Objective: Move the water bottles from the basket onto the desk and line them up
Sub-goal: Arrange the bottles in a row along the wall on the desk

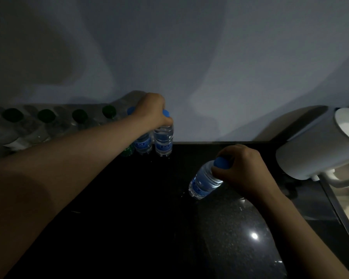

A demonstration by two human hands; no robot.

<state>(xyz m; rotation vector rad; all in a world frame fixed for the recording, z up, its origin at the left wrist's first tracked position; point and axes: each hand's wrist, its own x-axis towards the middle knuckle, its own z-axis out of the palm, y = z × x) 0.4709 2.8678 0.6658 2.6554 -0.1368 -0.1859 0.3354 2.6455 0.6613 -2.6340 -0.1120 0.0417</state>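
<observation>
Dark desk (139, 218): right fingers (223, 174) grip tilted bottle (204, 182), cap (221, 163) up-right; left fingers (159, 119), upright bottle (163, 139).

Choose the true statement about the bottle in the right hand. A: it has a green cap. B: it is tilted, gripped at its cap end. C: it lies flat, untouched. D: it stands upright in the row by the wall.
B: the right hand grips the tilted bottle around its blue cap, and the body slants down to the left over the desk.
</observation>
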